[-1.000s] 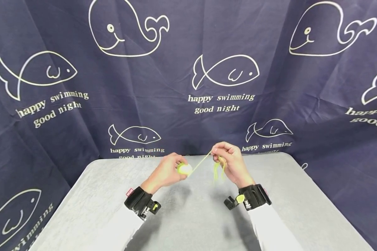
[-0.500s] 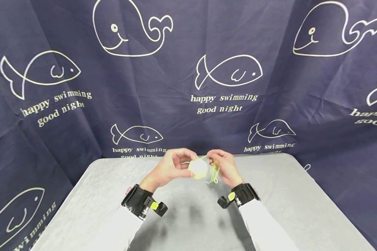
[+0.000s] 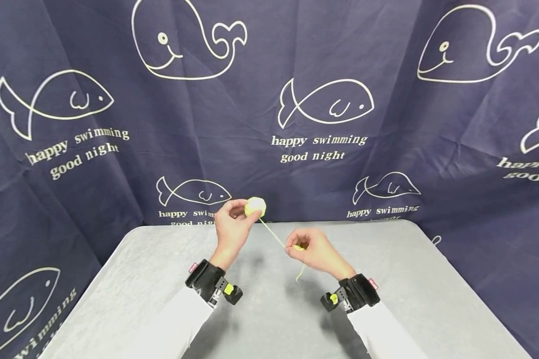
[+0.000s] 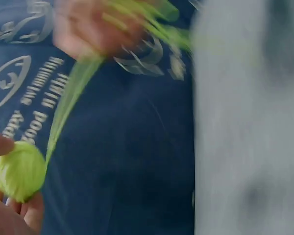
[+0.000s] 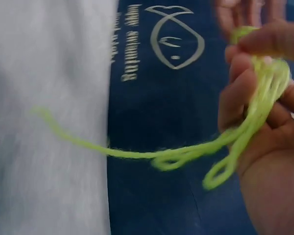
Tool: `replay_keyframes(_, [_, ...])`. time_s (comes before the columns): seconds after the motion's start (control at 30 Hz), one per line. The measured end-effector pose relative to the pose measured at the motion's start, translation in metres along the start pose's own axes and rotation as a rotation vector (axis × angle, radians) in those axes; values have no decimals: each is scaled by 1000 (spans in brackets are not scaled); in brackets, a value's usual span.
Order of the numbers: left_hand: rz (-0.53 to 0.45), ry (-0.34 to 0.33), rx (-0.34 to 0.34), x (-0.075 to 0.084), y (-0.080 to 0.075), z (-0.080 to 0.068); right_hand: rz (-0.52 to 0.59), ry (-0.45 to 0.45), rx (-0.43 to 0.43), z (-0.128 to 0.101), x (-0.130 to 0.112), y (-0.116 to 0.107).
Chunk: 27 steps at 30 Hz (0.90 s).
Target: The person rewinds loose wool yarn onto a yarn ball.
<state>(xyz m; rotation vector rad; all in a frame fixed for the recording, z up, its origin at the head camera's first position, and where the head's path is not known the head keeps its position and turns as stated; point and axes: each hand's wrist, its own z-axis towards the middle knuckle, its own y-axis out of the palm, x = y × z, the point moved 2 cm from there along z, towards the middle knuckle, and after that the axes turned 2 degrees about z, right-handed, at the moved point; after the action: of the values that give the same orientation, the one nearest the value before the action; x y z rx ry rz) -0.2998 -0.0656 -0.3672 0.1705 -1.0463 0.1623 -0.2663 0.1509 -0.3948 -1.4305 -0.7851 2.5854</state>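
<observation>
My left hand (image 3: 231, 225) holds a small yellow-green ball of yarn (image 3: 255, 206) between thumb and fingers, raised near the table's far edge. In the left wrist view, wound strands show on the yarn ball (image 4: 20, 171). From it a taut strand (image 3: 273, 233) runs down and right to my right hand (image 3: 313, 249), which pinches it between thumb and fingertips. Loose loops of the same yarn (image 5: 257, 115) lie in the right palm under curled fingers. A free tail of yarn (image 5: 130, 154) hangs from that hand.
A pale grey table (image 3: 269, 319) lies under both hands. Behind it hangs a dark blue curtain (image 3: 251, 124) with white whale and fish drawings. Each wrist wears a black strap with a camera (image 3: 361, 290).
The ball moved right toward the right hand, then back left and up in the left hand. My right hand has come lower and slightly left, the strand stretched between them again.
</observation>
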Motion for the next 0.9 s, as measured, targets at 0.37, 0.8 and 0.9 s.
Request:
replay_keyframes(0.37, [410,130,-883,-7,-21,-1,1181,38,274,12,4,-30])
replay_keyframes(0.8, [-624,-103,-912,20,-6,-3,605,368,386,18,46,-2])
replay_keyframes(0.9, [-703,-153,-570,21,1,1,279,301,229,15,39,6])
